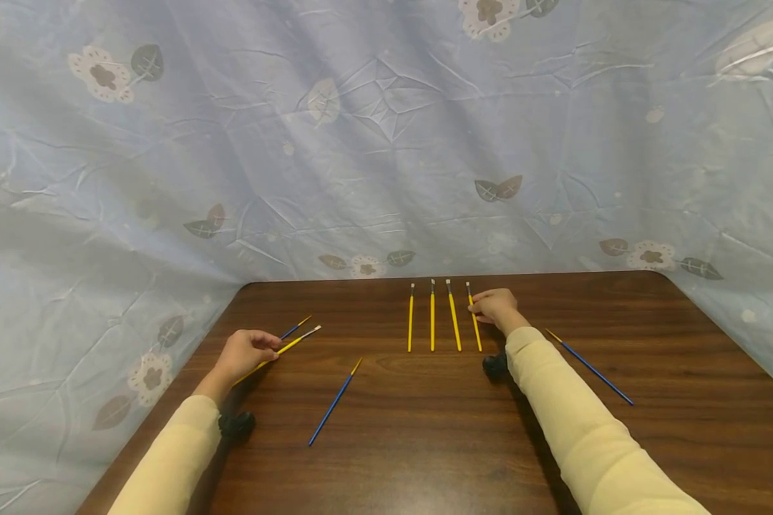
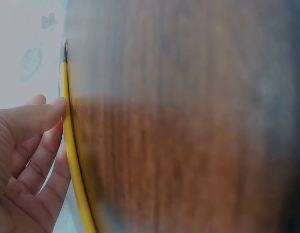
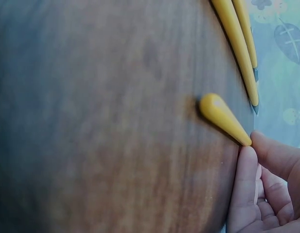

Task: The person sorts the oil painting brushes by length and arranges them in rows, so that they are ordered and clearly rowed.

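At the left of the table, my left hand (image 1: pixel 246 354) pinches a yellow paintbrush (image 1: pixel 296 341), its pale bristles pointing away to the right. The left wrist view shows the thumb against this yellow handle (image 2: pixel 74 155), with the other fingers behind. My right hand (image 1: pixel 496 306) pinches another yellow paintbrush (image 1: pixel 476 330) between thumb and finger, bristle end away from me. That handle's rounded end (image 3: pixel 218 110) faces the right wrist camera. Beside it on the left, three yellow paintbrushes (image 1: pixel 454 322) lie roughly parallel in a row, bristles toward the far edge.
A blue paintbrush (image 1: pixel 335 404) lies slanted between the hands. Another blue paintbrush (image 1: pixel 293 330) is partly hidden behind the left hand's brush. A third blue paintbrush (image 1: pixel 589 367) lies right of the right forearm. The brown wooden table (image 1: pixel 412 429) meets a patterned cloth (image 1: pixel 386 179) behind.
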Demonstrator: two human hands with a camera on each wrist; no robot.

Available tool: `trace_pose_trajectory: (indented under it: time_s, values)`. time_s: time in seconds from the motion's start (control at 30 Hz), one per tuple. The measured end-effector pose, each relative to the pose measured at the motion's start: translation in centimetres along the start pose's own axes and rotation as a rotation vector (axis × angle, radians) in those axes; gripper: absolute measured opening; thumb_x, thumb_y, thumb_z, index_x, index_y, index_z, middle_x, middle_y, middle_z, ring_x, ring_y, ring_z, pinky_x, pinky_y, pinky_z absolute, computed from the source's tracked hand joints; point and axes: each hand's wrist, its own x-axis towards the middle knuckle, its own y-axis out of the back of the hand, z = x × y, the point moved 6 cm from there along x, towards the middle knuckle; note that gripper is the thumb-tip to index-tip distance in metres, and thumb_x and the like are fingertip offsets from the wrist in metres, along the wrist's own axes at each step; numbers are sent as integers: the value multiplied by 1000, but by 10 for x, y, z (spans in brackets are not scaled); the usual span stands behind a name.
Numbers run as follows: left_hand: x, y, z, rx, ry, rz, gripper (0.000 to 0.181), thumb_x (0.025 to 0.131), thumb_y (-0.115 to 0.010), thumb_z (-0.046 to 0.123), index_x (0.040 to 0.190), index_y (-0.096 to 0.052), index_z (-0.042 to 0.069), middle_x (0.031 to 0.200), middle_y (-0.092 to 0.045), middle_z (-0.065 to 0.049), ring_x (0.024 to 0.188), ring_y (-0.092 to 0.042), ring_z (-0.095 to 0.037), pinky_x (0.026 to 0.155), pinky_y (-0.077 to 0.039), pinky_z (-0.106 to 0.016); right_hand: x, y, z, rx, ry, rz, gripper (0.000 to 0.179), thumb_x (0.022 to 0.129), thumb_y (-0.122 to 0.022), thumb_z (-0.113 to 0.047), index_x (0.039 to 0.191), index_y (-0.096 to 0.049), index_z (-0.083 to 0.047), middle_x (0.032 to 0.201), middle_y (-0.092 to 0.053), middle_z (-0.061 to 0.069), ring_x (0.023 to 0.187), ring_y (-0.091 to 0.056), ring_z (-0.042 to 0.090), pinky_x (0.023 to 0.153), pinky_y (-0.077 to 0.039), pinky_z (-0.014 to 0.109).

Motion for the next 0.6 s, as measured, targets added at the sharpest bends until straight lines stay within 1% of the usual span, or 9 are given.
trace_pose_trajectory:
  time_s: [0.23,0.43,0.6]
  values:
    - [1,-1,2,53,5,10,19,80,-76,-2,98,-73,-2,92,-72,-10,86,-67,-24,74,-54,-33,0,0,0,-6,-3,-3,33,89,-69,-3,121,-65,3,124,-56,20,74,-60,13,64,-57,23]
    - [2,-3,1,41,20,4,18,80,-76,-3,98,-73,-3,88,-72,-9,83,-67,-22,71,-55,-28,-1,0,-1,7,-7,3,33,87,-70,-1,119,-65,3,119,-58,20,72,-61,13,65,-58,24]
    - [2,-4,2,33,26,-3,17,81,-75,-3,97,-73,-3,86,-72,-8,81,-67,-21,68,-54,-25,0,0,1,11,-6,2,32,88,-70,-1,119,-65,3,122,-57,20,76,-61,14,65,-58,24]
